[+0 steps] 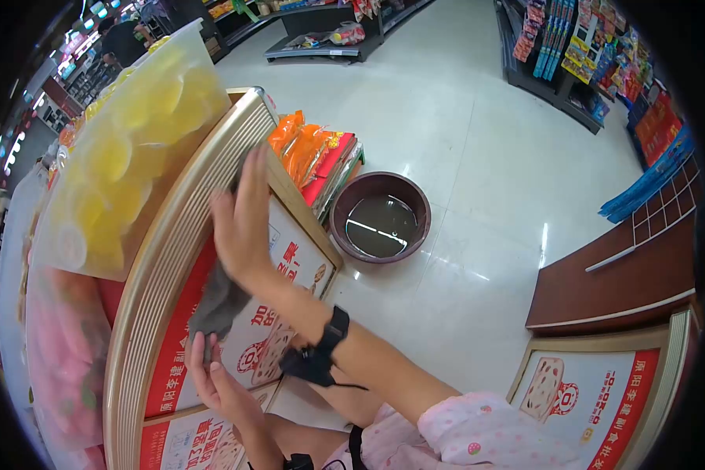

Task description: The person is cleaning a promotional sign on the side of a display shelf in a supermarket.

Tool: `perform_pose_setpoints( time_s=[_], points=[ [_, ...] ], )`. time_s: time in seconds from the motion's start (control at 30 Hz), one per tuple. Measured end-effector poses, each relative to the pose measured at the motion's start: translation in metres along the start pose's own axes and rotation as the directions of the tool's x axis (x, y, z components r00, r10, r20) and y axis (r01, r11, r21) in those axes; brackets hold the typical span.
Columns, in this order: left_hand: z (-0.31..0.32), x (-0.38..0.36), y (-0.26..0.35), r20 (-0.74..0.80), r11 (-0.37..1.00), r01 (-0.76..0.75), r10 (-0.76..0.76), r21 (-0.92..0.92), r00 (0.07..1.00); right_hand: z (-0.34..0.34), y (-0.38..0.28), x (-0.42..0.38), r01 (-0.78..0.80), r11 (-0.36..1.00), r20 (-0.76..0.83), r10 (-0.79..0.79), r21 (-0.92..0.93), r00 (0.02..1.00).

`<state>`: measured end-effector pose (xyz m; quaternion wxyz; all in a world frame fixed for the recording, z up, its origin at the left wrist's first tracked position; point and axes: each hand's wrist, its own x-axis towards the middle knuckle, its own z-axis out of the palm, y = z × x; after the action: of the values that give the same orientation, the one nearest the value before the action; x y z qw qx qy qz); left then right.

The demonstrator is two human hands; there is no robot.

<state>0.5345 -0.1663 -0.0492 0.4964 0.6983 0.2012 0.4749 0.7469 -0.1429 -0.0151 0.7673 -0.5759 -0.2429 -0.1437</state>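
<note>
While the right hand [247, 227] lies open, fingers nearly straight, against the upper part of 1 grey cloth [218, 301], the left hand [227, 392] is partly curled, pinching the cloth's lower end. The cloth lies along a red-and-white printed panel [309, 286], just beside ribbed gold trim [182, 219]. Beyond the trim sit yellow packs [133, 172]; on the floor [470, 313], 1 brown basin [421, 211] of dark liquid [380, 215] stands near orange packets [309, 153].
</note>
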Motion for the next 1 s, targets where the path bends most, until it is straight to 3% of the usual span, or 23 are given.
perform_pose_setpoints(
  time_s=[0.07,0.17,0.23,0.3,0.33,0.43,0.53,0.63,0.73,0.8,0.9,1.0],
  points=[
    [0.0,-0.001,0.003,-0.021,0.999,0.032,-0.032,-0.029,0.999,-0.002,0.004,0.031,-0.137,0.986,-0.077,0.144,0.095,0.987],
    [0.015,-0.001,0.006,0.045,1.0,0.002,-0.003,0.025,0.999,0.0,-0.003,0.009,-0.135,0.976,-0.031,0.143,0.172,0.989],
    [0.024,0.001,0.007,0.083,0.995,-0.072,0.067,0.07,0.994,0.001,0.001,-0.007,-0.111,0.982,0.02,0.11,0.154,0.994],
    [0.023,-0.001,0.004,0.077,0.996,-0.045,0.039,0.076,0.996,-0.004,-0.001,-0.007,-0.116,0.99,0.034,0.114,0.085,0.993],
    [0.021,-0.002,0.003,0.057,0.997,-0.024,0.019,0.078,0.998,-0.008,0.005,0.014,-0.136,0.97,0.013,0.136,0.203,0.991],
    [0.013,-0.001,-0.005,0.025,0.999,0.03,-0.031,0.04,0.999,-0.002,0.016,0.017,-0.14,0.99,-0.018,0.139,-0.028,0.99],
    [0.01,0.01,-0.021,-0.056,0.996,0.021,-0.016,0.085,0.998,0.005,0.011,-0.029,0.001,0.998,0.088,0.006,-0.07,0.996],
    [0.0,0.028,-0.028,-0.098,0.987,0.055,-0.04,0.15,0.994,0.0,0.019,-0.02,0.048,0.98,0.108,-0.027,-0.191,0.994],
    [-0.015,0.034,-0.035,-0.073,0.963,0.056,-0.038,0.263,0.997,-0.007,0.032,0.002,0.018,0.962,0.057,-0.002,-0.274,0.998],
    [-0.02,0.037,-0.036,-0.002,0.884,-0.028,0.033,0.467,0.999,-0.008,0.046,0.006,0.038,0.937,0.023,-0.032,-0.348,0.999],
    [-0.022,0.04,-0.041,-0.008,0.93,-0.054,0.061,0.362,0.998,-0.013,0.068,0.005,-0.051,0.934,0.001,0.055,-0.355,0.998],
    [-0.021,0.042,-0.031,0.015,0.895,-0.034,0.031,0.444,0.999,-0.023,0.082,-0.009,-0.092,0.918,0.008,0.103,-0.387,0.995]
  ],
)
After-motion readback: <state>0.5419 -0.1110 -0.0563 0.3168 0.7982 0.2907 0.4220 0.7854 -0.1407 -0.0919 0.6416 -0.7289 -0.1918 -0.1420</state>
